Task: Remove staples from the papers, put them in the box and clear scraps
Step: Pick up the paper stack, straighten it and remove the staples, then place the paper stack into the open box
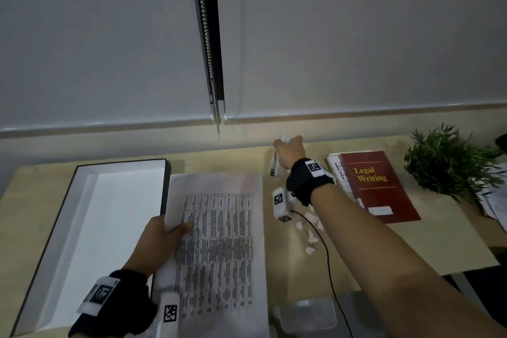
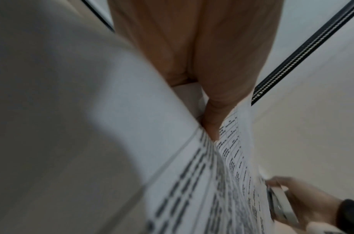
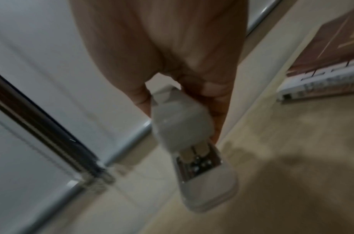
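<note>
A stack of printed papers (image 1: 219,236) lies on the desk beside an open white box (image 1: 109,217) with dark walls. My left hand (image 1: 162,239) pinches the papers' left edge, thumb on top; the left wrist view shows the fingers (image 2: 212,123) between the sheets (image 2: 192,182). My right hand (image 1: 290,151) reaches to the desk's far edge and grips a white stapler-like tool (image 1: 274,164), seen close in the right wrist view as a white body with a metal mouth (image 3: 194,150). Small white paper scraps (image 1: 311,233) lie on the desk under the right forearm.
A red book titled Legal Writing (image 1: 378,186) lies on another book at the right. A green potted plant (image 1: 450,164) stands at the far right. A bead chain (image 1: 211,63) hangs between closed blinds behind the desk. A black cable (image 1: 326,255) trails from the right wrist.
</note>
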Tool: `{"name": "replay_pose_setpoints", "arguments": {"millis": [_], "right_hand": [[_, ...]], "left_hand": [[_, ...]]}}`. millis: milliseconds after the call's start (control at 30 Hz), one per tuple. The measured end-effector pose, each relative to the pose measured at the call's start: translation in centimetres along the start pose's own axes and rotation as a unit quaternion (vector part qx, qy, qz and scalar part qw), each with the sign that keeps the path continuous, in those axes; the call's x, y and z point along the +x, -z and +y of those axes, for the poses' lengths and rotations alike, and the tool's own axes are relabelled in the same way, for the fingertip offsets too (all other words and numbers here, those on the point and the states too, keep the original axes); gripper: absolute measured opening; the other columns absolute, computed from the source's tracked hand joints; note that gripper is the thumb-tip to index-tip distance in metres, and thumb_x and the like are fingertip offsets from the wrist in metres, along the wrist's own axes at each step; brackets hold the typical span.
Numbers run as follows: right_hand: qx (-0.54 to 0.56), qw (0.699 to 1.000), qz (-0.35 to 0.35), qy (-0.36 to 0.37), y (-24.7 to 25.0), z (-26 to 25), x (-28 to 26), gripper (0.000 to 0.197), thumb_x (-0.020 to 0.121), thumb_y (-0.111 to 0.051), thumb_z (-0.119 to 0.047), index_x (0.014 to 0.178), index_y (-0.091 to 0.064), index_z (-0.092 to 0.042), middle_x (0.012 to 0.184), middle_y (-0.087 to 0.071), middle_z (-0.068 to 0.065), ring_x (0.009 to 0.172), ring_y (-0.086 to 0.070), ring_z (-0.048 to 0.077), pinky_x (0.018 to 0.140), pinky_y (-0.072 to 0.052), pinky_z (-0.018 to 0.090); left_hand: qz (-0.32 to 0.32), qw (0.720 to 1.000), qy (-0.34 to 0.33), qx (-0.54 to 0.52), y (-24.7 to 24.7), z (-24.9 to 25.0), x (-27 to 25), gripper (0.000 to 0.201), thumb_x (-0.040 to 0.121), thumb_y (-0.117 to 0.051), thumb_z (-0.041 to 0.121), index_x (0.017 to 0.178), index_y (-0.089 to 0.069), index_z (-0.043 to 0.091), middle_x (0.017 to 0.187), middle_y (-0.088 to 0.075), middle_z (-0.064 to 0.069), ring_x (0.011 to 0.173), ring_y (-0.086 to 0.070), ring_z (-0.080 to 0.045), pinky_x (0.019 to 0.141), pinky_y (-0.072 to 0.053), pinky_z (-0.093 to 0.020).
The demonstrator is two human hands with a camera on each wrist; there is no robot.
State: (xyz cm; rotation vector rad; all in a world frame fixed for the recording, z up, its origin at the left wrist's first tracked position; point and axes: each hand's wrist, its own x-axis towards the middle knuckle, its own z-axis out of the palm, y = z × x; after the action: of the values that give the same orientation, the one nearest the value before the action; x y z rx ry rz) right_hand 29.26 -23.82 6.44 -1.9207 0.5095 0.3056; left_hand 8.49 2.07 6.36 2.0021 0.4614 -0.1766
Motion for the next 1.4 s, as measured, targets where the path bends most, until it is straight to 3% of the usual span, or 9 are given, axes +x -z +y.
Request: {"name": "replay_pose_setpoints", "arguments": {"millis": [133,333,500,633,766,966,1133,1266,1400], "right_hand": [[-0.195,0.98,0.024,-0.014,0.3,4.6,5.7,0.067,0.095,-0.048,-0.028,0.147,-0.018,0.002,0.148,-0.037,0.024,0.127,-0.047,0.04,0.1,-0.043,0.042],[-0.39,0.92,0.028,-0.005,0.3,10.9,10.9,0.042,0.092,-0.048,-0.028,0.121,-0.05,0.002,0.127,-0.053,0.025,0.112,-0.054,0.039,0.094,-0.048,0.046],[-0.424,0.898,0.09,0.074,-1.1,8.2,5.4,0.067,0.091,-0.051,-0.045,0.141,-0.031,-0.006,0.145,-0.033,0.022,0.133,-0.033,0.039,0.107,-0.03,0.053],[-0.087,0.968,-0.174,0.156,-3.6,6.4,-5.1,0.073,0.082,-0.044,-0.067,0.114,-0.056,-0.003,0.107,-0.062,0.014,0.098,-0.059,0.015,0.082,-0.048,0.021],[0.073,0.917,-0.389,0.038,-5.3,6.6,-14.6,0.027,0.095,-0.052,-0.031,0.109,-0.061,-0.011,0.087,-0.073,-0.011,0.082,-0.067,0.006,0.068,-0.052,0.014],[0.099,0.941,-0.31,0.088,-13.5,5.3,-18.5,0.025,0.088,-0.061,0.002,0.097,-0.066,-0.021,0.102,-0.072,0.003,0.1,-0.068,0.024,0.092,-0.053,0.038],[0.062,0.961,-0.256,0.089,-21.6,2.6,-20.0,0.024,0.091,-0.056,0.0,0.11,-0.063,-0.013,0.106,-0.069,0.003,0.098,-0.065,0.019,0.086,-0.052,0.029],[-0.041,0.973,-0.214,0.082,-27.0,3.4,-20.3,0.035,0.088,-0.055,-0.001,0.123,-0.054,-0.003,0.122,-0.062,0.01,0.113,-0.06,0.027,0.093,-0.05,0.033],[-0.157,0.972,-0.166,0.055,-29.9,4.9,-20.4,0.045,0.086,-0.055,0.006,0.129,-0.042,0.0,0.127,-0.055,0.015,0.111,-0.058,0.032,0.084,-0.05,0.031]], "left_hand": [[0.02,0.999,0.035,-0.014,0.4,-1.7,-0.2,0.022,0.087,-0.065,0.012,0.065,-0.066,0.017,0.059,-0.068,0.002,0.052,-0.065,-0.007,0.05,-0.05,-0.022],[0.03,0.998,0.064,0.0,1.1,-3.0,-0.6,0.025,0.087,-0.065,0.021,0.073,-0.065,0.0,0.061,-0.06,-0.011,0.055,-0.054,-0.021,0.054,-0.043,-0.029],[0.029,0.998,0.062,-0.011,1.7,-2.1,-0.9,0.024,0.088,-0.064,0.022,0.066,-0.061,0.012,0.044,-0.049,0.007,0.041,-0.043,-0.008,0.042,-0.036,-0.015],[0.04,0.998,0.038,-0.04,3.9,-0.8,-1.5,0.021,0.089,-0.061,0.019,0.071,-0.059,0.009,0.034,-0.046,0.01,0.031,-0.036,0.0,0.037,-0.031,-0.01],[0.063,0.995,0.034,-0.069,7.6,-1.2,-1.4,0.025,0.089,-0.062,0.026,0.089,-0.064,0.001,0.041,-0.042,0.01,0.034,-0.033,-0.005,0.041,-0.03,-0.018],[0.101,0.988,-0.005,-0.12,15.0,-3.7,-0.8,0.041,0.088,-0.063,0.027,0.128,-0.052,0.021,0.108,-0.069,0.009,0.09,-0.067,0.004,0.071,-0.05,-0.01],[0.083,0.992,0.024,-0.094,19.7,-9.3,-1.1,0.082,0.085,-0.059,-0.007,0.143,-0.019,0.035,0.102,-0.065,0.002,0.089,-0.066,-0.014,0.07,-0.053,-0.024],[0.093,0.994,-0.004,0.056,20.6,-13.1,0.1,0.062,0.081,-0.049,-0.011,0.131,-0.045,0.026,0.106,-0.061,-0.009,0.082,-0.059,-0.02,0.068,-0.046,-0.023],[0.085,0.989,0.04,0.118,19.1,-16.0,2.0,0.049,0.083,-0.041,-0.01,0.121,-0.056,0.017,0.085,-0.061,-0.01,0.055,-0.053,-0.02,0.045,-0.04,-0.021]]}}
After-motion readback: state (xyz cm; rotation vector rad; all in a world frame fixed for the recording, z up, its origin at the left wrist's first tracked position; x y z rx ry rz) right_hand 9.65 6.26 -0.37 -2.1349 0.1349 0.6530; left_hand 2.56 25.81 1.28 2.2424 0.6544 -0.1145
